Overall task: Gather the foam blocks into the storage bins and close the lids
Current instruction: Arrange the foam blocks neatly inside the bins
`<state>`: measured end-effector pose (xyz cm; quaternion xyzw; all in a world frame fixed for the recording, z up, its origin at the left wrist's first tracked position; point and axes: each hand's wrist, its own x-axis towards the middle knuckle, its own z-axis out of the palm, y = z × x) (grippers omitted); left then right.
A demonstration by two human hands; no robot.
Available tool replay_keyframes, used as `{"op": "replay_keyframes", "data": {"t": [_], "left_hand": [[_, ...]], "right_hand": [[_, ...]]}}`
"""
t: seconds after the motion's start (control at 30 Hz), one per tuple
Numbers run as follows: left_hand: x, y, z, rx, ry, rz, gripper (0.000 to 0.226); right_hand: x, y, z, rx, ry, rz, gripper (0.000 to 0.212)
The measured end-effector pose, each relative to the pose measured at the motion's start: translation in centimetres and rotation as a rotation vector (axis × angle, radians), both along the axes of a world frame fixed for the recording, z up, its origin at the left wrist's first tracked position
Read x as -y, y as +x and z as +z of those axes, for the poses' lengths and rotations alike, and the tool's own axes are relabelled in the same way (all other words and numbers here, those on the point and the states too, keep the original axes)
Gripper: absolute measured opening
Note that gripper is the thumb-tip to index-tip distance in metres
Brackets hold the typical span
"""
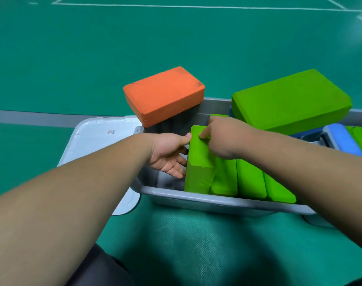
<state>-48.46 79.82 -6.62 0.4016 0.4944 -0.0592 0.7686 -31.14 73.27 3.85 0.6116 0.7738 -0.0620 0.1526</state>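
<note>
Both hands on a green block (198, 162) standing on edge in the grey bin (217, 200).

The right hand (223, 137) presses down on the block's top, fingers curled over it; the left hand (167, 151) lies open-palmed against its left face, thumb on the top corner, so the grip is a two-handed clasp on that block. Right of the grip, three more green blocks (250, 178) stand packed in a row. Beyond the grip, an orange block (163, 94) and a big green block (291, 100) rest on the bin's far rim. Left of the grip a white lid (93, 139) lies on the green floor (72, 58).
</note>
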Motion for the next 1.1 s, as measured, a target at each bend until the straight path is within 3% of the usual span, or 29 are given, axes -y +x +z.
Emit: {"op": "replay_keyframes", "data": {"t": [0.27, 0.37, 0.47, 0.53, 0.67, 0.73, 0.8, 0.87, 1.0, 1.1], "left_hand": [[1.4, -1.0, -0.3, 0.099, 0.037, -0.089, 0.055], [1.5, -1.1, -0.5, 0.090, 0.064, -0.087, 0.055], [1.7, -0.9, -0.7, -0.007, 0.124, -0.119, 0.045], [2.6, -0.1, -1.5, -0.120, 0.230, -0.209, 0.017], [3.0, 0.7, -2.6, -0.224, 0.346, -0.239, 0.027], [2.7, 0.7, -2.3, -0.259, 0.380, -0.280, 0.026], [2.6, 0.9, -2.1, -0.289, 0.398, -0.327, 0.027], [2.3, 1.1, -2.0, -0.321, 0.406, -0.378, 0.038], [1.7, 1.0, -1.1, -0.363, 0.452, -0.440, 0.046], [1.9, 0.9, -0.8, -0.338, 0.447, -0.338, 0.046]], "right_hand": [[-2.0, 1.4, -0.9, 0.102, -0.117, 0.168, 0.059], [-2.6, 1.8, -0.9, 0.102, -0.141, 0.191, 0.061], [-2.3, 1.6, -1.3, 0.138, -0.202, 0.263, 0.065], [-1.6, 1.0, -3.0, 0.192, -0.290, 0.330, 0.064], [-1.5, 0.2, -4.6, 0.303, -0.283, 0.388, 0.040], [-2.1, 0.4, -4.3, 0.201, -0.263, 0.330, 0.040], [-2.6, 0.7, -4.3, 0.148, -0.283, 0.318, 0.057], [-2.7, 0.8, -4.5, 0.088, -0.308, 0.246, 0.060], [-4.3, 1.3, -4.9, -0.156, -0.224, -0.030, 0.028], [-4.8, 0.9, -5.7, -0.172, -0.207, -0.090, 0.025]]}}
